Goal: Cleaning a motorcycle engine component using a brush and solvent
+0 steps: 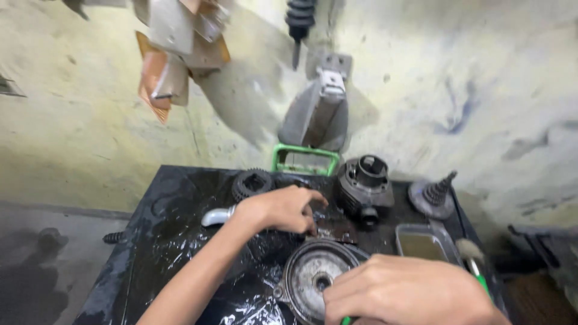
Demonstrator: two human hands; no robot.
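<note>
Left hand (283, 207), fingers curled, presses on dark greasy parts at the tray's centre; I can't tell what it grips. Right hand (409, 292) at five o'clock closes around a green-handled tool (347, 320), resting against the round grey metal engine cover (310, 277) on the black oily tray (162, 241).

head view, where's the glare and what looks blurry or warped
Head view: glare streaks the wet black tray by the left hand; the right hand, lying against the round metal cover, is soft; hanging metal pieces up top are smeared, edges bending like a wide lens.
</note>
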